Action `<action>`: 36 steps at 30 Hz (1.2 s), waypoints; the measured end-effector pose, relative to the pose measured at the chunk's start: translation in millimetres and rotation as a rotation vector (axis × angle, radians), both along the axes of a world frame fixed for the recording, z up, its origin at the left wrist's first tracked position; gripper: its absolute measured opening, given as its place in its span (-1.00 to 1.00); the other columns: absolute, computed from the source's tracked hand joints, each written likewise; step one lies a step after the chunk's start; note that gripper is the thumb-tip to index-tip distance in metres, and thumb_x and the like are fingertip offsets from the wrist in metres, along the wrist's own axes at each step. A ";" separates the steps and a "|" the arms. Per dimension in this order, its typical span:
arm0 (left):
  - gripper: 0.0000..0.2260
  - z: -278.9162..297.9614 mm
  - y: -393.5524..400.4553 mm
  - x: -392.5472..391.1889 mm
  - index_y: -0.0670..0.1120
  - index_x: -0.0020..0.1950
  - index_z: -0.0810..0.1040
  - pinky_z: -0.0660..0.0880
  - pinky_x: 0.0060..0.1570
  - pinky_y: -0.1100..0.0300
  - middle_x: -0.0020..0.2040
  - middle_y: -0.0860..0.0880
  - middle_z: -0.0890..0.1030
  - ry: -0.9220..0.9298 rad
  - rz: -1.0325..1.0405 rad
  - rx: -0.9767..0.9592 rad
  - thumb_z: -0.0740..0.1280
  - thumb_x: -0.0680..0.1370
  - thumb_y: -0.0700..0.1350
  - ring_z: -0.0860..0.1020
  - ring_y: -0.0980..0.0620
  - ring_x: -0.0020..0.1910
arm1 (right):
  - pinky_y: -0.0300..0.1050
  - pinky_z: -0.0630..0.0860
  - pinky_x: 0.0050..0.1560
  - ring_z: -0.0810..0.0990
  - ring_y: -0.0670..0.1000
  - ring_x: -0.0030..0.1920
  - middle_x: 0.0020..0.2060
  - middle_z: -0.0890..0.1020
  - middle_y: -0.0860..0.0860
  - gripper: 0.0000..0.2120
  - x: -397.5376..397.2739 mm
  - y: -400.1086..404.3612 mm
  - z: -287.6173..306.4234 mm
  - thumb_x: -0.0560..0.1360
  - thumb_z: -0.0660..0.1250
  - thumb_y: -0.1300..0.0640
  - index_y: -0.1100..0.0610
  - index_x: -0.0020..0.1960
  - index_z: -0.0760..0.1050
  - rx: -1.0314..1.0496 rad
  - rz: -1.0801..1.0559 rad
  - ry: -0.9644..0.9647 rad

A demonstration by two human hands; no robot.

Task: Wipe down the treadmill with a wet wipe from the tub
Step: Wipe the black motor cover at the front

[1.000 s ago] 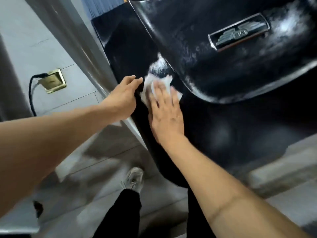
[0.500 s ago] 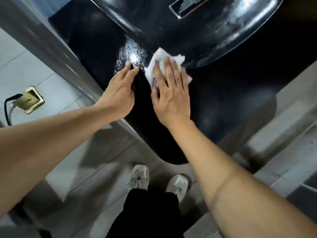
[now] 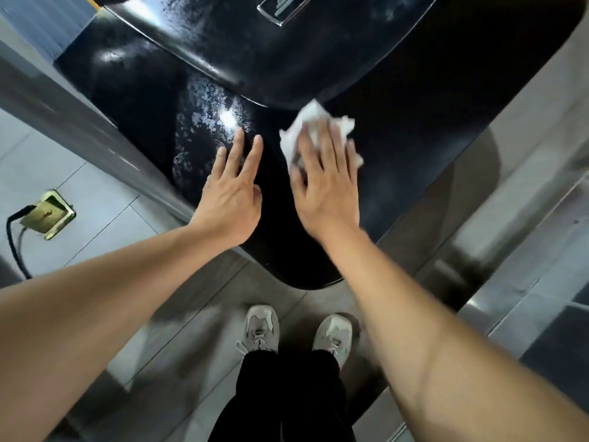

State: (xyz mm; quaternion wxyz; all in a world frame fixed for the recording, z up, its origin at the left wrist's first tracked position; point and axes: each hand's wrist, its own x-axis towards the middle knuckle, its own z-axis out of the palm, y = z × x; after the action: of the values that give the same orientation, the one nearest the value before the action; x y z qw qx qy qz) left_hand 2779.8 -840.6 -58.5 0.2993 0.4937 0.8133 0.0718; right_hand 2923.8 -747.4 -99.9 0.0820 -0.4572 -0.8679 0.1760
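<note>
The treadmill's glossy black front cover (image 3: pixel 414 129) fills the upper half of the head view, with a raised hood bearing a metal badge (image 3: pixel 287 8) at the top. My right hand (image 3: pixel 325 183) lies flat with straight fingers on a crumpled white wet wipe (image 3: pixel 314 118) and presses it onto the cover just below the hood's edge. My left hand (image 3: pixel 232 193) rests flat on the cover beside it, fingers straight. Wet streaks and a bright reflection show left of the hands. The tub is not in view.
A grey metal side rail (image 3: pixel 63 113) runs diagonally at the left. A brass floor socket (image 3: pixel 47 215) with a black cable sits on the tiled floor at the far left. My two grey shoes (image 3: pixel 261 327) stand just below the cover's rounded end. Another rail (image 3: pixel 526 237) crosses at the right.
My right hand has slid the wipe to the right along the hood's edge. My left hand has flattened onto the cover. The view has tilted down.
</note>
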 end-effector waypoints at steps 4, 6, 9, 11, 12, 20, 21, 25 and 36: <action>-0.33 5.3 1.4 2.7 0.08 0.67 -0.19 -0.02 0.60 -0.07 0.66 0.02 -0.26 0.044 -0.022 -0.008 0.11 0.67 -0.16 -0.19 -0.14 0.64 | 0.09 -0.13 0.61 -0.12 0.03 0.63 0.64 -0.03 0.07 -0.45 -18.5 35.7 5.5 0.70 -0.02 -0.07 0.04 0.65 0.01 0.015 -0.084 0.029; -0.35 9.1 3.3 2.9 0.06 0.68 -0.15 0.12 0.55 -0.13 0.67 0.01 -0.19 0.082 -0.012 -0.008 0.12 0.67 -0.13 -0.12 -0.13 0.65 | 0.11 -0.11 0.61 -0.17 0.00 0.63 0.64 -0.06 0.03 -0.46 3.4 -0.1 0.6 0.71 -0.02 -0.07 0.03 0.65 -0.01 -0.035 -0.186 0.069; -0.37 14.3 9.9 3.6 0.08 0.67 -0.06 0.19 0.50 -0.21 0.68 0.00 -0.14 0.149 -0.085 0.030 0.15 0.66 -0.11 -0.09 -0.12 0.65 | 0.17 -0.08 0.60 -0.20 -0.04 0.62 0.64 -0.08 -0.02 -0.45 52.6 -79.5 -9.3 0.71 0.06 -0.06 0.01 0.65 0.02 -0.207 -0.392 0.143; -0.37 15.5 16.6 2.4 0.09 0.67 -0.05 0.15 0.53 -0.23 0.68 -0.02 -0.12 0.195 -0.189 0.074 0.17 0.66 -0.10 -0.09 -0.14 0.65 | 0.23 -0.04 0.59 -0.19 0.00 0.63 0.64 -0.08 0.00 -0.44 68.5 -118.1 -12.9 0.70 0.07 -0.05 -0.01 0.64 -0.02 -0.253 -0.449 0.186; -0.37 15.1 21.6 1.9 0.09 0.67 -0.05 0.12 0.55 -0.23 0.68 -0.02 -0.12 0.208 -0.228 0.087 0.17 0.66 -0.09 -0.08 -0.14 0.65 | 0.24 -0.04 0.59 -0.19 0.02 0.63 0.64 -0.09 0.01 -0.43 68.3 -122.5 -15.1 0.69 0.07 -0.05 -0.04 0.63 -0.06 -0.253 -0.487 0.195; -0.42 9.7 39.6 4.5 0.07 0.67 0.06 0.04 0.58 -0.15 0.68 -0.03 -0.02 0.199 -0.206 0.122 0.15 0.66 -0.11 -0.03 -0.13 0.65 | 0.11 -0.21 0.60 -0.19 0.04 0.63 0.64 -0.04 0.06 -0.46 -22.1 13.6 5.8 0.69 -0.04 -0.02 0.04 0.65 0.00 -0.111 -0.352 0.123; -0.42 11.3 40.6 5.2 0.07 0.66 0.07 0.03 0.59 -0.13 0.68 -0.03 -0.01 0.199 -0.198 0.124 0.15 0.65 -0.12 -0.02 -0.12 0.65 | 0.09 -0.19 0.60 -0.18 0.02 0.63 0.64 -0.04 0.05 -0.46 -21.2 21.7 6.9 0.70 -0.05 -0.02 0.03 0.65 -0.02 -0.079 -0.246 0.124; -0.43 16.3 46.9 3.4 0.03 0.67 0.06 -0.01 0.61 -0.08 0.68 -0.05 -0.03 0.237 -0.279 0.149 0.15 0.67 -0.12 -0.06 -0.09 0.65 | 0.11 -0.10 0.61 -0.14 0.02 0.63 0.64 -0.05 0.01 -0.46 36.4 10.3 -6.1 0.70 0.00 -0.02 0.02 0.64 -0.02 -0.179 -0.534 0.199; -0.43 -4.9 78.9 15.9 -0.15 0.67 -0.02 -0.08 0.63 0.02 0.68 -0.07 -0.02 0.202 -0.346 0.201 0.05 0.67 -0.15 -0.09 0.00 0.65 | 0.06 -0.17 0.61 -0.13 0.02 0.63 0.64 0.00 0.04 -0.44 -11.0 54.8 4.6 0.67 0.07 0.09 0.01 0.64 0.04 -0.043 -0.129 0.156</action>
State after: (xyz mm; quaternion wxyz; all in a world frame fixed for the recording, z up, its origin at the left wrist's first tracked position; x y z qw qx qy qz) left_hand 2795.7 -761.7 -63.5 0.1735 0.6577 0.7313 0.0501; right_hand 2912.8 -692.6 -95.3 0.1507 -0.4986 -0.8237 0.2242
